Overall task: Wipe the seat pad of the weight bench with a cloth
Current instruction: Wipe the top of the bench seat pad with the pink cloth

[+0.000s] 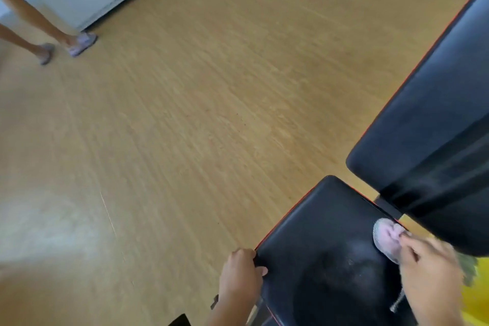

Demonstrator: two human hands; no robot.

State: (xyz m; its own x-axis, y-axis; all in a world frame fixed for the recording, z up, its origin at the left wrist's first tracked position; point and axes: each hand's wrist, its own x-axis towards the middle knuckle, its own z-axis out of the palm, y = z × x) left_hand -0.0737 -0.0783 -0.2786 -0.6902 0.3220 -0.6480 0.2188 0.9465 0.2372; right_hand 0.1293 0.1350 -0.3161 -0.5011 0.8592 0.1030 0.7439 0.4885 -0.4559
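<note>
Both hands work at the seat pad (328,251): the left hand (239,276) curls closed over its near-left edge to steady it, while the right hand (430,270) presses a soft, limp cloth (386,237), likely light and easily bunched, flat against its far-right corner.

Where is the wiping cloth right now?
In the head view's lower right, the cloth lies under the right hand on the seat pad, near the backrest pad.
</note>
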